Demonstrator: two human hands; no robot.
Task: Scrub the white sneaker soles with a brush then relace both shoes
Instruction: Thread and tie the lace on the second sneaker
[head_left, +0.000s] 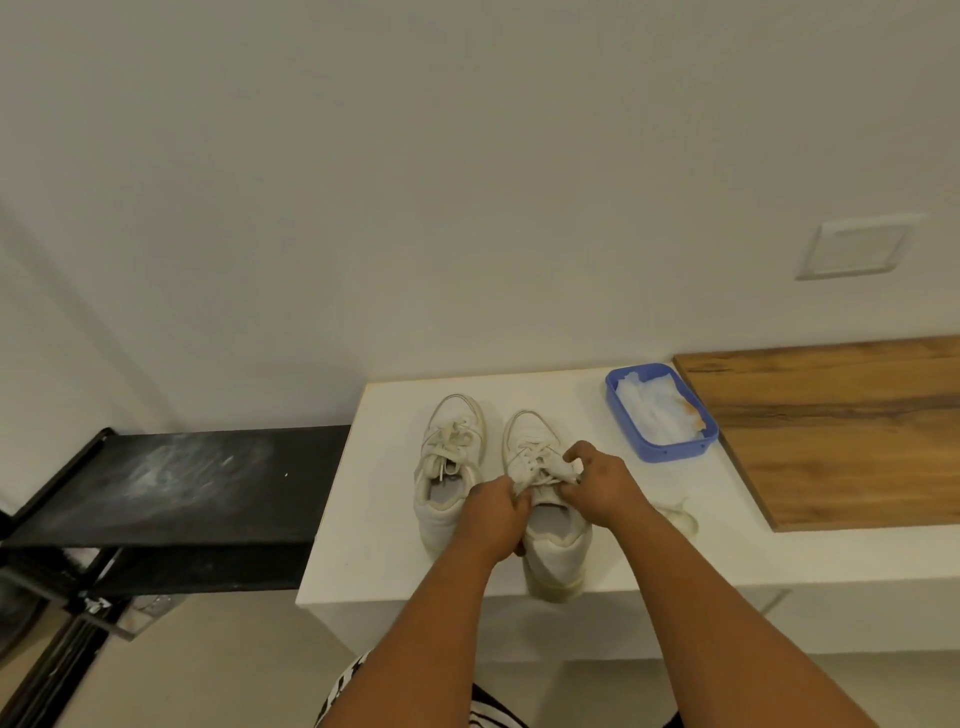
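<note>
Two white sneakers stand side by side on a white bench (374, 519), toes toward the wall. The left sneaker (449, 457) has its laces tied loosely and nobody touches it. The right sneaker (545, 519) overhangs the bench's front edge with its heel. My left hand (493, 514) pinches the laces at the right sneaker's tongue. My right hand (597, 480) grips the laces (537, 462) from the other side, fingers curled. No brush is in view.
A blue plastic tray (662, 452) with white cloths or wipes sits at the bench's back right. A wooden board (841, 431) lies to its right. A crumpled whitish rag (680, 517) lies right of my right hand. A black rack (182, 483) adjoins the bench's left.
</note>
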